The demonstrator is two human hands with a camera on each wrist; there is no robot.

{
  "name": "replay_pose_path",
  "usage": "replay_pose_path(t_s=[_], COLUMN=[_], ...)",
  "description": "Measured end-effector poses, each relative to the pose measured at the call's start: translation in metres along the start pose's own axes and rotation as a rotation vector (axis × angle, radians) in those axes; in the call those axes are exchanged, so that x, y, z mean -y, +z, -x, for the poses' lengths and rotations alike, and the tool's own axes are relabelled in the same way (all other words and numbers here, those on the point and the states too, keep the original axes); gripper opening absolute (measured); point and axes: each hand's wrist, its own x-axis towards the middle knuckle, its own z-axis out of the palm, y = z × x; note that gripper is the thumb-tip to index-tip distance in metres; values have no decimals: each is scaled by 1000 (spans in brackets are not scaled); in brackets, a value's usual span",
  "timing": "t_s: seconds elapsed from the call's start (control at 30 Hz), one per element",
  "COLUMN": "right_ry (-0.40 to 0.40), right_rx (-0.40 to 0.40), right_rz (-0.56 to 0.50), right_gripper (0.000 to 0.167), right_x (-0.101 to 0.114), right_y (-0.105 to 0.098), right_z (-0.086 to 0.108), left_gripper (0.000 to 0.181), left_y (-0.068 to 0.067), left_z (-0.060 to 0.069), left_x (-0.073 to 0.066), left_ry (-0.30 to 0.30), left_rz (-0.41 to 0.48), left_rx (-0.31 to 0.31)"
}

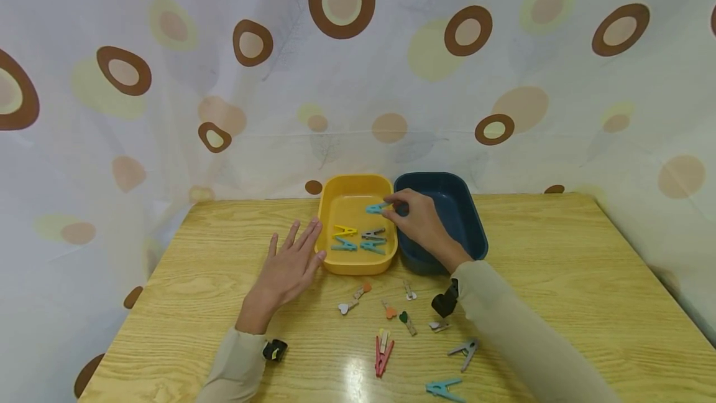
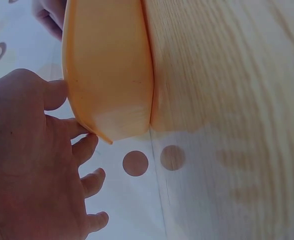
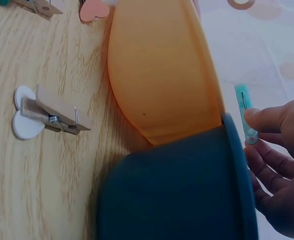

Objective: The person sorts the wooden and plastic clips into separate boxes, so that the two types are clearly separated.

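Note:
My right hand (image 1: 415, 216) pinches a light blue clothespin (image 3: 246, 114) between thumb and fingers, above the right side of the yellow bin (image 1: 358, 269). Inside that bin lie a yellow clothespin (image 1: 345, 230), a grey clothespin (image 1: 373, 234) and two blue ones. At the bin's left rim my left hand (image 1: 286, 269) rests with its fingers spread and straight; in the left wrist view its thumb and a finger touch the rim. The dark blue bin (image 1: 480, 244) stands against the yellow one, partly hidden by my right forearm.
Several small wooden clips with hearts (image 1: 390, 311) lie on the wooden table (image 1: 224, 278) before the bins. Nearer are a red clothespin (image 1: 383, 362) with a wooden clip on it, a grey clothespin (image 1: 465, 352) and a blue clothespin (image 1: 444, 389). A patterned curtain (image 1: 358, 79) hangs behind.

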Motion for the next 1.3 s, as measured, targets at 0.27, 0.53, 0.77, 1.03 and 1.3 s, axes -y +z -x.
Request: replay_pose_path(t_s=[0.27,0.53,0.77,1.03,1.3], right_ry=[17,51,77,88,86], right_rx=[17,35,57,65,86], right_rz=[-5,9,44,87,110], right_gripper=[28,26,28,28,29], right_x=[-3,-3,-4,-12,-12], right_y=[9,15,18,22,25], right_z=[-6,-12,-18,-22,-24], left_gripper=[63,63,63,64,64], left_y=[1,2,1,4,2], left_z=[1,1,1,-2,-1], left_x=[2,3,2,2,2], left_ry=[-2,0,-8,0,-12], left_rz=[2,0,4,-17,-22], left_rx=[-1,-9,9,16,21])
